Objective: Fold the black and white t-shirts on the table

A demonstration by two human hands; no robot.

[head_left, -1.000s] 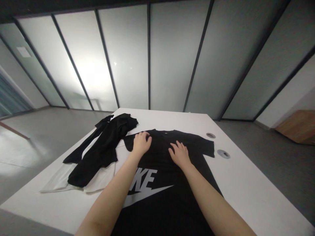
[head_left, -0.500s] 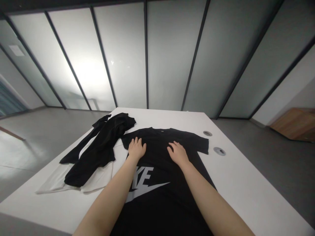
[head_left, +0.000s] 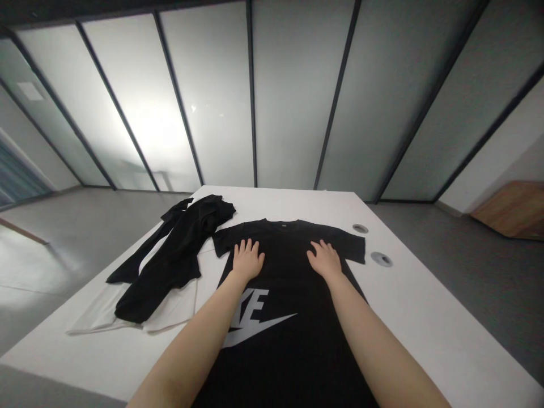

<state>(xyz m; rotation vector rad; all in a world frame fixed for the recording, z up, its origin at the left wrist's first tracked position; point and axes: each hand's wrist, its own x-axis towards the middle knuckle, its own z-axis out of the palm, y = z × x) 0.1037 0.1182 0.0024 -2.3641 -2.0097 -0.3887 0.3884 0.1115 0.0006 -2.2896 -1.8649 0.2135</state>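
A black T-shirt with a pale "KE" print and swoosh lies spread face up, its collar pointing away from me. My left hand rests flat on the chest near the left sleeve, fingers spread. On the other side of the chest, my right hand lies palm down with its fingers stretched out, close to the right sleeve. Neither hand grips the fabric. My left forearm hides part of the print, and the shirt's hem runs out of view at the bottom.
The white table carries a loose heap of black clothes at the left, with white garments beneath. Two round cable grommets are set in the tabletop at the right. Frosted glass panels stand behind.
My right hand has slid right across the shirt's chest toward the sleeve side. The left hand has shifted slightly to the right, and its fingers are more spread.
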